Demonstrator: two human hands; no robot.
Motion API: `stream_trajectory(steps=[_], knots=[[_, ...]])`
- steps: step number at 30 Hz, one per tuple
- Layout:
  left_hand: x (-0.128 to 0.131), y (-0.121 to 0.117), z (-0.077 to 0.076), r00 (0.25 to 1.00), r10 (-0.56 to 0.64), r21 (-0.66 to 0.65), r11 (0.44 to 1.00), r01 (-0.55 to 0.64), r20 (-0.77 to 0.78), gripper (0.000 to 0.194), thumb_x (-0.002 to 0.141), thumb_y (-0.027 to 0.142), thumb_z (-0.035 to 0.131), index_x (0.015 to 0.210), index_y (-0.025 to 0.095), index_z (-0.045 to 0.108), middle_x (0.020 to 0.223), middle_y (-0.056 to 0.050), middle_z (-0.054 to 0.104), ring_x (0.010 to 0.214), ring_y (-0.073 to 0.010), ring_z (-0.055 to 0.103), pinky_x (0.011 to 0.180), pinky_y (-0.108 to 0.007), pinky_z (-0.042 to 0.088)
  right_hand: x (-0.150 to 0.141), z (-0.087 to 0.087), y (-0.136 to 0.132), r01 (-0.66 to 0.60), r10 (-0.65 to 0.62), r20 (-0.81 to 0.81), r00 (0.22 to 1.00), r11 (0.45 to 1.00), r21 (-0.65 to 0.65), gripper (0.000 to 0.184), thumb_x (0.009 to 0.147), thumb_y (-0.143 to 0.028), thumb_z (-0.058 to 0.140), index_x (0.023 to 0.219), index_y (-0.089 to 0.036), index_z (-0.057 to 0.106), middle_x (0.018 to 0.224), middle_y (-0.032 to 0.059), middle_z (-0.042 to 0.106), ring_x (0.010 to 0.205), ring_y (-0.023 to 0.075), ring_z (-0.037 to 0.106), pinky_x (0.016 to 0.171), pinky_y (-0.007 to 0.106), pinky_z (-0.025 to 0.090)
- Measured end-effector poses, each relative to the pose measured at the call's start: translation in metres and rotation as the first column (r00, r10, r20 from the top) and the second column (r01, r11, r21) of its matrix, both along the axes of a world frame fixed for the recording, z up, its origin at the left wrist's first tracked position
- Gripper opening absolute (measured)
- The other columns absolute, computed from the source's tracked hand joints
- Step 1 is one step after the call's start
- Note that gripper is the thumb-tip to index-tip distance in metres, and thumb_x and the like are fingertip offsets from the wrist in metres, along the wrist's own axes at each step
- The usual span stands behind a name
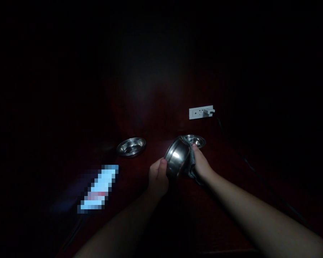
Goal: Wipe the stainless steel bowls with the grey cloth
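Left hand [158, 177]: closed to the width of a rim, thumb on the outer wall near the edge, its hold on a steel bowl [174, 161]; fingers behind, mostly hidden. Right hand [201, 163]: partly curled, thumb up, gathered around a dark patterned cloth [191, 166], which lay against the bowl's right-hand side. Bowl: one, polished, tipped on its side between the two hands above the dark red tabletop [156, 145]; contact of its lower edge with that surface could not be told. The step in hand was judged to be wiping. For good work, the left grip wanted to be firm but confined to the rim, the cloth kept flat between skin and metal, the bowl turned by degrees so that each part met fabric, and pressure held even lest the smooth wall slip. Beyond the right hand: one shallow steel dish [197, 139], partly covered by cloth and hand. To the left, well apart from the bowl: a second steel dish [131, 146], upright; nearer the wearer, a lit screen [99, 188], content obscured. At the back: a white socket plate [196, 113] with a plug [208, 112]; a dark cable [253, 168] ran down the right.
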State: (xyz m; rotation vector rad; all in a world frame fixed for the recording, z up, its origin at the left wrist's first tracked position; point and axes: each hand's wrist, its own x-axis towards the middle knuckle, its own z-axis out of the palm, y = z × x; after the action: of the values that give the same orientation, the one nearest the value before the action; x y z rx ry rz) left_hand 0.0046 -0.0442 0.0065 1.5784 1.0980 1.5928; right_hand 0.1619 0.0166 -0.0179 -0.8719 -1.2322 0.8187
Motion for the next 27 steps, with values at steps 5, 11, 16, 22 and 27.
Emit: stream_trajectory(steps=[5,11,16,22,27], knots=[[0.0001,-0.0006,-0.0002,1.000,0.013,-0.009,1.000,-0.013,0.023,0.043,0.086,0.048,0.038,0.058,0.017,0.051,0.056,-0.001,0.053,0.053,-0.0123,0.046,0.049,-0.023,0.035,-0.0012,0.0037,-0.0018,-0.012,0.006,-0.065,0.998,0.995,-0.095,0.052,0.083,-0.062,0.037,0.115,-0.028,0.060,0.124,-0.0004,0.059,0.124,0.0238,0.046,0.103,0.044,0.036],[0.0006,-0.0014,0.0019,0.999,0.035,0.012,0.999,-0.035,0.011,0.043,0.086,0.047,0.037,0.056,0.017,0.048,0.055,0.000,0.052,0.052,-0.0119,0.045,0.049,-0.023,0.035,-0.0023,0.0034,-0.0016,-0.025,0.017,-0.094,0.995,0.996,-0.091,0.052,0.084,-0.061,0.037,0.116,-0.027,0.059,0.125,-0.0008,0.059,0.125,0.0236,0.046,0.106,0.043,0.033],[0.0008,-0.0014,0.0018,0.999,0.037,0.007,0.999,-0.037,0.020,0.043,0.087,0.046,0.036,0.056,0.018,0.047,0.054,0.000,0.051,0.052,-0.0115,0.044,0.048,-0.023,0.034,-0.0025,0.0022,-0.0007,-0.016,0.009,-0.088,0.996,0.996,-0.085,0.052,0.084,-0.061,0.037,0.116,-0.026,0.060,0.125,0.0003,0.059,0.126,0.0240,0.044,0.109,0.045,0.029],[0.0009,-0.0002,0.0007,0.996,0.081,-0.010,0.997,-0.081,0.022,0.043,0.087,0.044,0.038,0.054,0.018,0.047,0.052,0.000,0.051,0.049,-0.0115,0.044,0.046,-0.023,0.032,-0.0037,0.0020,-0.0018,-0.001,-0.003,-0.062,0.998,0.998,-0.060,0.053,0.085,-0.061,0.034,0.119,-0.028,0.057,0.123,0.0000,0.060,0.125,0.0249,0.045,0.106,0.046,0.035],[0.0001,-0.0002,0.0012,0.996,0.080,-0.013,0.997,-0.080,0.036,0.042,0.085,0.043,0.040,0.054,0.018,0.049,0.053,-0.001,0.054,0.049,-0.0122,0.045,0.046,-0.023,0.033,-0.0048,0.0053,-0.0036,0.018,-0.021,-0.054,0.998,0.999,-0.051,0.054,0.085,-0.061,0.034,0.119,-0.026,0.058,0.122,0.0007,0.061,0.123,0.0247,0.048,0.105,0.045,0.036]])
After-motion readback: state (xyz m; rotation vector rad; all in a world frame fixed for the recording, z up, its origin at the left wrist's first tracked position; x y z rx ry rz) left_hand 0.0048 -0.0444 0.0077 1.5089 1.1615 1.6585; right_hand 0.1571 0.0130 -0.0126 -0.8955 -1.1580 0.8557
